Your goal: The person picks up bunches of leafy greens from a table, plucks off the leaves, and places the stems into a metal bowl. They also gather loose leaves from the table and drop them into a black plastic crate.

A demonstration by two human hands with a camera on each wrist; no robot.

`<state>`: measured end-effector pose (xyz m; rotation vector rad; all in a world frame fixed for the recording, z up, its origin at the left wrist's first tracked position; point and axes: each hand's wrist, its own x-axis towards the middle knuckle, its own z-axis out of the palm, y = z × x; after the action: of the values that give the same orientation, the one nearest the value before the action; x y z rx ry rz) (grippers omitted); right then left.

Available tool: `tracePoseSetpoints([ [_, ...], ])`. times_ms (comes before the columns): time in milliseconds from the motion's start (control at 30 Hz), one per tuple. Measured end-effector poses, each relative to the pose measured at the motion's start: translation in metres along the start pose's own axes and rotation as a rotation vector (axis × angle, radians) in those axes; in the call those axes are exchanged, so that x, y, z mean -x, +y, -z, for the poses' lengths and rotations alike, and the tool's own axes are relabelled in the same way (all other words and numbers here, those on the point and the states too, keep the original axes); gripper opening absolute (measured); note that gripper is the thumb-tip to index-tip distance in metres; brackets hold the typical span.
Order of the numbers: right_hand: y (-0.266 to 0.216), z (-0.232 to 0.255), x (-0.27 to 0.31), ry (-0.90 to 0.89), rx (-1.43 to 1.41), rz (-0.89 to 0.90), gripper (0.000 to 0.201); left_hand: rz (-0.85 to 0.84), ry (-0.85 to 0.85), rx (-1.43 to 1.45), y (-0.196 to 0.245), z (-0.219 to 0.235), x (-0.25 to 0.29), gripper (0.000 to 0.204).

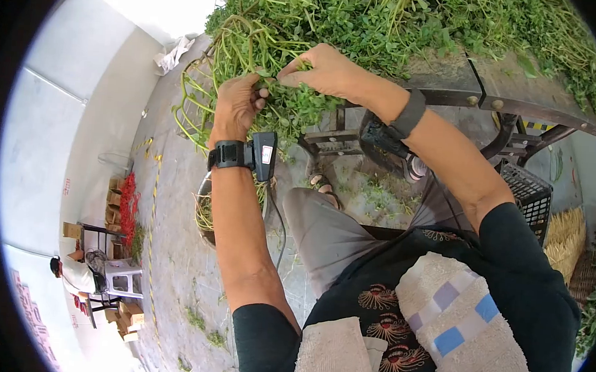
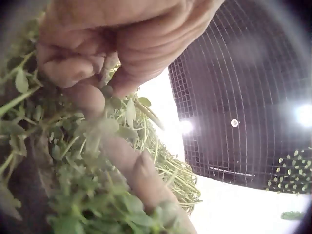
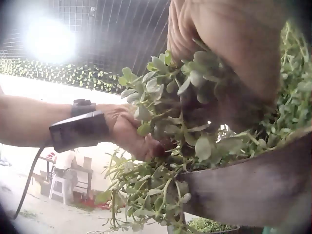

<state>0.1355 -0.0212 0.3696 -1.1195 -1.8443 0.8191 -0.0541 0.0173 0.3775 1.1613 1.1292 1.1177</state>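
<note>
Leafy green stems (image 1: 296, 107) hang over the near edge of a heaped table, between the two hands. The left hand (image 1: 238, 100) has its fingers curled and pinches stems; in the left wrist view this hand (image 2: 122, 39) fills the top, thumb and fingertips close together. Just right of it in the head view, the right hand (image 1: 325, 70) is bent over the greens with thumb and forefinger on a sprig. In the right wrist view leaves (image 3: 202, 146) partly cover the right hand (image 3: 224, 53) and hide its fingertips, while the left hand (image 3: 129, 131) grips the same bunch.
A large heap of greens (image 1: 403, 22) covers the table (image 1: 441, 75). Below the left forearm stands a container (image 1: 206, 211) with stems. A black crate (image 1: 526, 193) is at the right. Scraps lie on the floor (image 1: 184, 268); another person (image 1: 77, 275) sits far left.
</note>
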Motion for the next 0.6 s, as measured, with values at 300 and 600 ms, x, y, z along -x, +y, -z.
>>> tracePoseSetpoints([
  [300,0.008,-0.015,-0.029,0.067,0.174,0.005,0.034,0.089,-0.037,0.035,0.012,-0.008,-0.003,0.014],
  [600,0.000,-0.039,-0.034,0.292,-1.088,-0.345,0.017,0.043,0.061,0.477,0.011,-0.031,-0.003,0.009],
])
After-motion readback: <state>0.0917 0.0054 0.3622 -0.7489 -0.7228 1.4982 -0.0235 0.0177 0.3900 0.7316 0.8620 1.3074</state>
